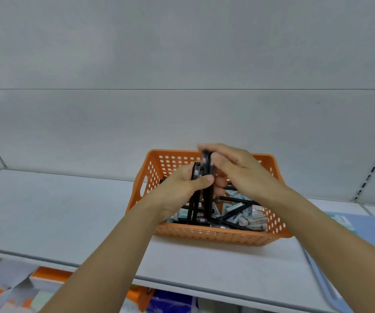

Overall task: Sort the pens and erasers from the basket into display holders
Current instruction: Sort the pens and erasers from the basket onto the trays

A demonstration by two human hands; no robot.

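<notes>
Left hand [182, 186] grips a bundle of black pens [201, 190] upright, fingers curled round the shafts and thumb pressed across the front; lower ends reach down into the orange basket [215, 237]. Upright hold probably keeps the pens parallel and gathered for a single transfer. Right hand [238, 170] comes over the bundle from the right, fingers curled at the pen tops, pinching or squaring them; exact contact is partly blurred. Both grips are therefore closed on the same bundle, directly above the basket's middle. Below and right of the grips: loose pens [238, 213] lying crossed among small pale erasers [253, 219] on the basket floor. Judgement: crossed pens may snag the bundle's lower ends on lifting. The basket sits on a grey shelf [57, 211], backed by a plain panel [182, 53]. Right of the grips, a pale blue tray-like edge [362, 233]; identity unclear. No display holder identifiable. Below the shelf lip, blurred packaged goods [12, 290].
</notes>
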